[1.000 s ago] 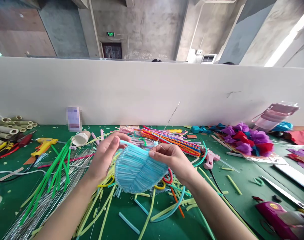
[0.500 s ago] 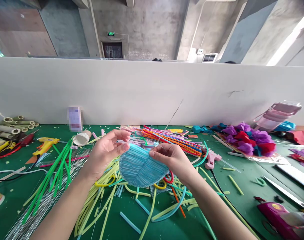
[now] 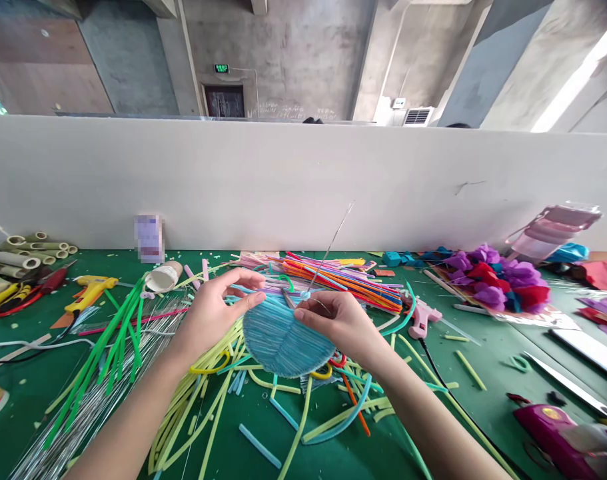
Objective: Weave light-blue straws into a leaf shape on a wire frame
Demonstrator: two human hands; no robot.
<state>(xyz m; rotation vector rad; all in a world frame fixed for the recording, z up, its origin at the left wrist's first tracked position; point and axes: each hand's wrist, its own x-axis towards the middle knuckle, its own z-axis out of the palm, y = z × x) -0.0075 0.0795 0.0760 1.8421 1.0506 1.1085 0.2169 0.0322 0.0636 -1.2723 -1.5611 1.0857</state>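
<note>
Wire (image 3: 337, 233), thin and silvery, rose at a slant from the top edge of a blue, rounded, leaf-like piece (image 3: 288, 343) held up above the middle of a cluttered green table (image 3: 483, 420). Fine ridges fanned out from a central crease on the blue piece. The right hand (image 3: 336, 320) pinched the piece at its upper right edge, just beside the place where the wire met it, with the thumb in front and the fingers curled. The left hand (image 3: 216, 310) was at the upper left edge, its thumb and forefinger spread apart; whether it touched the piece could not be told.

Behind the piece lay a bundle of orange, pink and purple fuzzy stems (image 3: 353, 280). Pale green strips (image 3: 180, 403) lay loose below it. To the left, bright green stems (image 3: 132, 308) lay across a sheaf of silvery rods (image 3: 76, 417), with a yellow glue gun (image 3: 89, 293) and cut bamboo tubes (image 3: 10, 257) beyond. To the right, a pink glue gun (image 3: 421, 319) lay near a heap of purple and red petals (image 3: 488, 275). A pale partition (image 3: 233, 187) stood along the table's far edge.
</note>
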